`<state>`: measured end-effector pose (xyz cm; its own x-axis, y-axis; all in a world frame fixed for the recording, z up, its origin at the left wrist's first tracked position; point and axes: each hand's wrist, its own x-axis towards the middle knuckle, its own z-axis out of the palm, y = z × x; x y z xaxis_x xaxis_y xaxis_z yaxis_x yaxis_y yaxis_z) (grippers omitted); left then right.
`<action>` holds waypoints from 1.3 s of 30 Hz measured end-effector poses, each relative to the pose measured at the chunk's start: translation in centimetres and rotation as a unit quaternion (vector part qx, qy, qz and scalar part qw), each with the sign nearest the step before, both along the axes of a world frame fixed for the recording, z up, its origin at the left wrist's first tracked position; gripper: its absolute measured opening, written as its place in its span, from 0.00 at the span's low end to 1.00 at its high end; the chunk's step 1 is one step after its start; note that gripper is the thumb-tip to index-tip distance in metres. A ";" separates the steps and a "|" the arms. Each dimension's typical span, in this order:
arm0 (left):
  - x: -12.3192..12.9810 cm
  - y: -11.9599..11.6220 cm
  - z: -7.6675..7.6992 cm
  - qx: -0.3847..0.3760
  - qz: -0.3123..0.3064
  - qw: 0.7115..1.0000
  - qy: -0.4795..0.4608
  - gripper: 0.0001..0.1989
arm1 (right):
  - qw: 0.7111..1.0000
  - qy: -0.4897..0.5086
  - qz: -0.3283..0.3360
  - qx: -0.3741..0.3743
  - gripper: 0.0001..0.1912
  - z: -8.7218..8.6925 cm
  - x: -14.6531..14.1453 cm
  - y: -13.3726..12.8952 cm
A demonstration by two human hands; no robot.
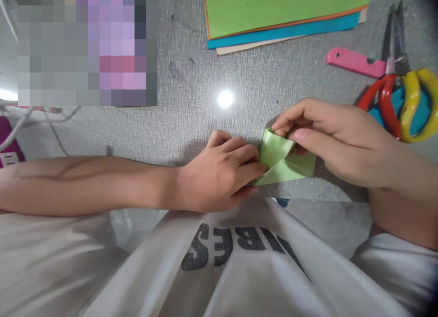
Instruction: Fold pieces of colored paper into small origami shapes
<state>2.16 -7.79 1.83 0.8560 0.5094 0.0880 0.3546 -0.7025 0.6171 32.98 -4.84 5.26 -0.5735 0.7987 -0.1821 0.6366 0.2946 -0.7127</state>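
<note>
A small piece of light green paper (290, 168), partly folded over, lies near the front edge of the grey table (164, 125). My left hand (227, 171) presses on its left corner, with curled fingers closed on the paper. At the paper's upper right, my right hand (331, 137) pinches the raised flap between thumb and fingers. Part of the paper is hidden under both hands.
Green, orange, blue and pale sheets (287, 11) are stacked at the top. A pink cutter (356, 62), scissors with red handles (388, 102) and yellow-handled scissors (407, 107) lie at right, over something blue. Cables and a power strip (9, 159) are at far left.
</note>
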 end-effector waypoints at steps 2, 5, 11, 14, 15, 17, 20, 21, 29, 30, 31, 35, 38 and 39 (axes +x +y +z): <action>0.0 0.0 0.0 -0.005 0.000 1.000 0.004 0.12 | 0.995 0.043 -0.071 -0.063 0.10 0.0 -0.5 0.0; 0.1 0.0 0.1 -0.014 0.006 1.000 0.016 0.12 | 0.981 0.082 -0.147 -0.100 0.10 -0.4 -1.4 0.0; 0.2 0.1 0.3 -0.030 0.018 0.999 0.013 0.10 | 0.972 0.081 -0.191 -0.113 0.18 -1.0 -2.1 1.1; 0.2 0.1 0.3 -0.037 0.019 0.999 0.011 0.10 | 0.968 0.081 -0.186 -0.149 0.23 -0.5 -2.2 2.0; 0.2 0.2 0.3 -0.038 0.019 0.999 0.012 0.10 | 0.970 0.070 -0.180 -0.150 0.23 -0.4 -2.3 2.2; 0.3 0.2 0.3 -0.036 0.018 0.999 0.011 0.10 | 0.976 0.041 -0.158 -0.145 0.21 -0.3 -2.4 2.5; 0.3 0.2 0.2 -0.031 0.017 0.999 0.011 0.11 | 0.978 0.017 -0.150 -0.143 0.16 -0.4 -2.5 2.5; 0.3 0.2 0.2 -0.031 0.017 0.999 0.011 0.11 | 0.976 0.020 -0.158 -0.147 0.15 -0.4 -2.6 2.5; 0.0 0.3 -0.1 -0.008 0.039 0.999 -0.009 0.13 | 0.982 0.006 -0.148 -0.113 0.14 -1.0 -2.3 1.6; -0.1 0.5 -0.2 -0.004 0.049 0.999 -0.013 0.12 | 0.981 0.015 -0.154 -0.119 0.15 -1.0 -2.3 1.5; -0.1 0.6 -0.4 -0.001 0.058 0.998 -0.017 0.11 | 0.979 0.025 -0.162 -0.123 0.16 -0.9 -2.3 1.5; -0.3 1.0 -1.1 0.016 0.065 0.997 -0.036 0.11 | 0.974 0.032 -0.188 -0.124 0.17 -0.6 -2.4 1.3; -0.4 1.1 -1.3 0.030 0.052 0.997 -0.041 0.12 | 0.974 0.018 -0.189 -0.122 0.16 -0.3 -2.5 1.1; -0.4 1.1 -1.4 0.032 0.049 0.998 -0.039 0.13 | 0.976 0.012 -0.186 -0.115 0.16 -0.2 -2.6 1.1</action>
